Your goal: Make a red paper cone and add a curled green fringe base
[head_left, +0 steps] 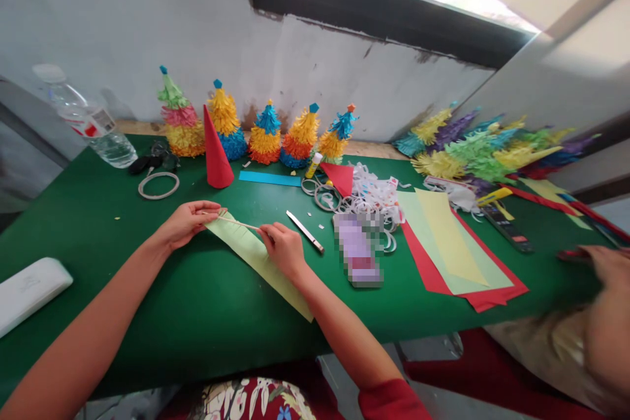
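My left hand (189,220) pinches the far left end of a light green paper strip (266,270), whose upper edge has short cuts along it. The strip slants down toward me and runs under my right forearm. My right hand (284,246) is closed round one end of a thin whitish stick (240,222), which lies across the cut edge and reaches to my left fingers. Behind my hands stand a plain red paper cone (216,157) and a flat blue paper strip (270,178). A box cutter (305,231) rests just right of my right hand.
Several fringed paper cones (266,134) line the wall; more lie at the right (485,144). A water bottle (93,118), white case (34,292), tape roll (158,186), glue stick (314,165), paper scraps (371,193), phone (357,249) and coloured sheets (457,243) surround me. Another person's hand (608,266) is at right.
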